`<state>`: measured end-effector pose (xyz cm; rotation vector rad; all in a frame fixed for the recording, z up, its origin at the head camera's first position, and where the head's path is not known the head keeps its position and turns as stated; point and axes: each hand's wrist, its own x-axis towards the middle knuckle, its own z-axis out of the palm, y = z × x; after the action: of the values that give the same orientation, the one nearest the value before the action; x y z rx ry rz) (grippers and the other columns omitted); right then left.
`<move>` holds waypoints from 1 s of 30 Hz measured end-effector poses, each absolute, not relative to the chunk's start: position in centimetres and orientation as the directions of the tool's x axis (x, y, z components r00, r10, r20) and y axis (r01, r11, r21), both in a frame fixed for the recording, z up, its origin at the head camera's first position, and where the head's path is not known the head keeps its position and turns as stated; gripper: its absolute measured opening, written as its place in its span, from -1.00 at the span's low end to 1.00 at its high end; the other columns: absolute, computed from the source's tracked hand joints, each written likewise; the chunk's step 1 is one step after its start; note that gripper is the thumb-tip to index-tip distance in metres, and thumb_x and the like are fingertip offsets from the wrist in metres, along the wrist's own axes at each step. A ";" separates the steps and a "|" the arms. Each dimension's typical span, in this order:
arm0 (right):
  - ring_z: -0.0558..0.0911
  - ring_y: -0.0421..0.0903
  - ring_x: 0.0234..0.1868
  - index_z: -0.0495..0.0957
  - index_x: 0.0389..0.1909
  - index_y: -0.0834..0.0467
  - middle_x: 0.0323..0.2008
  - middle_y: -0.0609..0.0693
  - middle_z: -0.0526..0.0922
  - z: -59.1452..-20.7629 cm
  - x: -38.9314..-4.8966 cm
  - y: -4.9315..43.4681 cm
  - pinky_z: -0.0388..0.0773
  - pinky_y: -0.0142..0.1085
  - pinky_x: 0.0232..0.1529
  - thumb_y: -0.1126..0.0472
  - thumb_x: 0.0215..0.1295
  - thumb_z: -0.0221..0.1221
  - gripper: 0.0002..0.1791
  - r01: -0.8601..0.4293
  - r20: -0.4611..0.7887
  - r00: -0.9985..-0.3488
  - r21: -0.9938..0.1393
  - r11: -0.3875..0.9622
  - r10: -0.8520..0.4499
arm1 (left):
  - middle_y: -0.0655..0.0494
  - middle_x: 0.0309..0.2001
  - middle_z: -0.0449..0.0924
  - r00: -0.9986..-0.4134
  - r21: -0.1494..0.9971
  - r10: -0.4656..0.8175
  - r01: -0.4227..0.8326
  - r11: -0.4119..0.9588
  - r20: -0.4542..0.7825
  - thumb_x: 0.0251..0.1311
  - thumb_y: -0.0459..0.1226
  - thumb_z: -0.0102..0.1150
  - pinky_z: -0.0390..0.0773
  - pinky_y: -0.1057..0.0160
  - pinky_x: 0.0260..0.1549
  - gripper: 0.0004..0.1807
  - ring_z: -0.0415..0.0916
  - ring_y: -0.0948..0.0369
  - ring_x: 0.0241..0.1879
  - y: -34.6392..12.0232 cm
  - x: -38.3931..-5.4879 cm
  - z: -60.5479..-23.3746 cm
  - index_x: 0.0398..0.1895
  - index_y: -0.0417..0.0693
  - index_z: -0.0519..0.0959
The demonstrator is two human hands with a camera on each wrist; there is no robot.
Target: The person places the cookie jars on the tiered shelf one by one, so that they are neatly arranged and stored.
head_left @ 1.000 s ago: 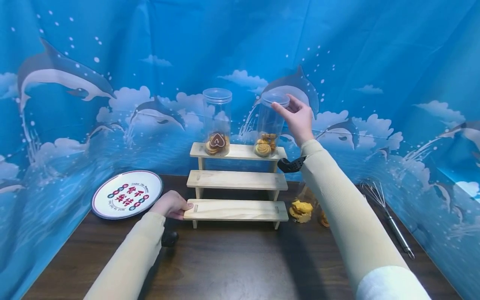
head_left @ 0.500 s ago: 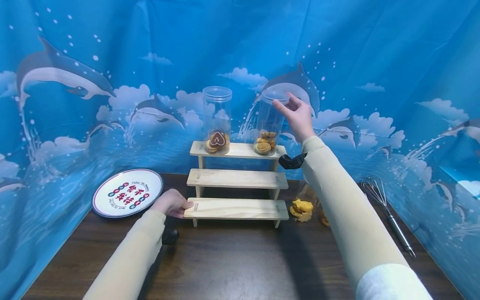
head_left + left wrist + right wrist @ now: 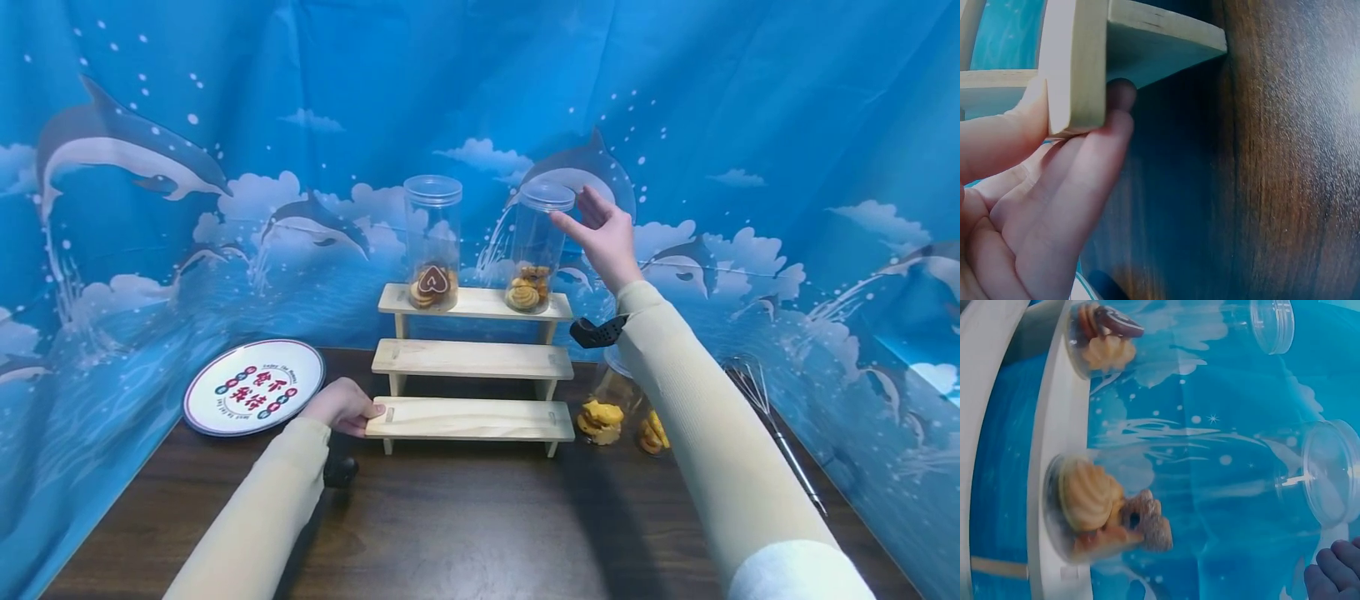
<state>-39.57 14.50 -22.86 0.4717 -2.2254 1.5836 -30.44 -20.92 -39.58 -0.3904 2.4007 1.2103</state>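
My left hand [image 3: 345,407] pinches the left end of the lowest board of a three-tier wooden shelf [image 3: 468,419]. In the left wrist view the thumb lies on top of that board [image 3: 1079,69] and fingers are underneath. My right hand [image 3: 606,237] stands just right of a clear cookie jar [image 3: 536,242], thumb and fingers spread. The right wrist view shows its fingers [image 3: 1335,572] near the jar's lid [image 3: 1334,472], with a gap between. This jar is upright on the top board's right part. A second jar [image 3: 433,237], with a heart-marked cookie, stands on the left part.
On the table [image 3: 450,525], right of the shelf, are two more cookie jars [image 3: 602,417], partly behind my right sleeve. A whisk [image 3: 780,442] lies at the far right. A white plate [image 3: 255,387] with red lettering is at the left. A blue dolphin curtain [image 3: 480,75] hangs behind.
My right hand has let go of the right jar's lid and moved slightly right, its fingers spreading. The jar stays on the top board. My left hand keeps its hold on the shelf.
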 end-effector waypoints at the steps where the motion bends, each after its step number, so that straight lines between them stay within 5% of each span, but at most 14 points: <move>1: 0.24 -0.19 0.39 0.08 0.45 0.06 0.42 -0.03 0.20 -22.9 -39.3 14.8 0.25 -0.34 0.34 -0.06 0.16 0.29 -0.11 -0.477 0.484 -0.873 -0.822 0.312 -0.061 | 0.02 -0.57 0.54 -0.872 0.701 -0.050 -0.425 0.573 -0.488 0.24 -0.35 0.16 0.64 0.34 -0.50 -0.75 0.52 0.25 -0.61 -21.0 -30.4 -39.6 -0.19 -0.47 0.52; 30: 0.24 0.03 0.39 0.06 0.45 0.06 0.40 0.08 0.21 -30.1 -34.0 25.6 0.26 -0.07 0.33 -0.07 0.26 0.20 -0.17 -0.337 0.308 -0.941 -0.829 0.447 -0.139 | 0.03 -0.56 0.51 -0.869 0.705 -0.030 -0.420 0.571 -0.494 0.23 -0.32 0.18 0.65 0.33 -0.50 -0.69 0.51 0.26 -0.60 -20.9 -30.2 -39.2 -0.17 -0.50 0.47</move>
<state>-34.04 25.59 -30.12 0.4165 -2.5011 1.4993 -30.24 -20.90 -39.24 -0.3632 2.3755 1.2285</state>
